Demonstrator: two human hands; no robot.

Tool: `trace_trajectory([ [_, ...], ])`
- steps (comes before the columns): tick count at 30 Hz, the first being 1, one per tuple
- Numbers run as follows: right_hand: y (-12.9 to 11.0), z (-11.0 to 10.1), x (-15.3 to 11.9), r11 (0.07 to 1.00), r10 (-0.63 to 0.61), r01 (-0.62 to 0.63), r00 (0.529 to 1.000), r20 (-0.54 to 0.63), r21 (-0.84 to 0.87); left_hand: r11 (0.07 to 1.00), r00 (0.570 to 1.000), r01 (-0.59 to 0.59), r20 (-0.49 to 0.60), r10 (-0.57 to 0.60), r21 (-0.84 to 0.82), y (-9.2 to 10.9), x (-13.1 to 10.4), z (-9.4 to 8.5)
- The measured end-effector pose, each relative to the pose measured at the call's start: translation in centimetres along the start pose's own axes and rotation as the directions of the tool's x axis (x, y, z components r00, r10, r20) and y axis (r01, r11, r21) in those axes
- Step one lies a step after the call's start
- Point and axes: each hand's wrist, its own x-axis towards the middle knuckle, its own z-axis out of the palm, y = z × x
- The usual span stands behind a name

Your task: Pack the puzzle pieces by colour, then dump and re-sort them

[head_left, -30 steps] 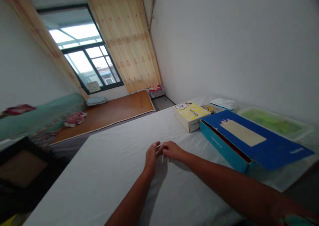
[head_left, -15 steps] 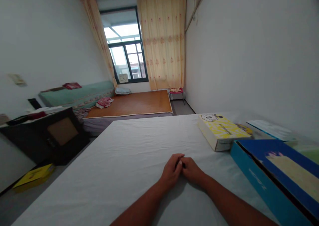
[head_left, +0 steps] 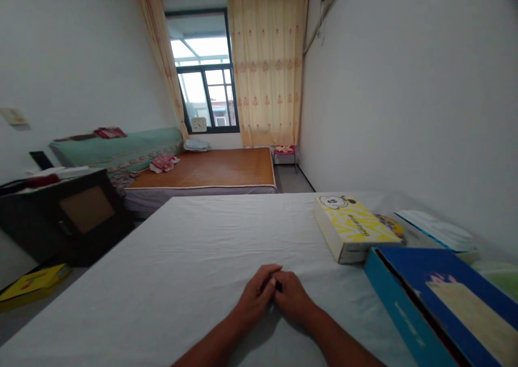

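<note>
My left hand (head_left: 258, 292) and my right hand (head_left: 292, 296) rest together on the white-covered table (head_left: 194, 259), touching at the fingers. The left fingers curl against the front of the right hand, and the right fingers are folded in. A small dark gap shows between the two hands, and no object can be seen in either. Nearest to them on the right are a yellow and white box (head_left: 354, 226) with a cartoon face and a large blue box (head_left: 457, 291).
Behind the boxes lie a white item in clear wrapping (head_left: 441, 229) and something green (head_left: 499, 278). A dark cabinet (head_left: 40, 221) stands left of the table, with a yellow box (head_left: 34, 286) on the floor. Beyond are a bed (head_left: 218, 167) and a pink stool (head_left: 285, 150).
The camera view has shifted, so my hands and the boxes appear lower and slightly further left. My hands keep the same clasped pose, and nothing on the table has been moved.
</note>
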Motion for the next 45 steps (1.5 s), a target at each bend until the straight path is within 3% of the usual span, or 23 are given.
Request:
trace_trajectory([
  [10, 0.5, 0.1, -0.2, 0.989, 0.077, -0.077, 0.997, -0.006, -0.127, 0.998, 0.999, -0.046, -0.017, 0.047, 0.033, -0.1, 0.2, 0.2],
  [33, 0.8, -0.1, -0.5, 1.000, 0.018, -0.018, 1.000, 0.010, -0.014, 0.993, 0.996, -0.088, -0.025, 0.090, 0.075, -0.2, 0.0, 0.4],
  [45, 1.0, 0.2, -0.4, 0.998, 0.007, -0.007, 1.000, -0.006, -0.063, 0.992, 0.995, -0.101, -0.013, 0.103, 0.075, -1.2, 0.1, 0.4],
])
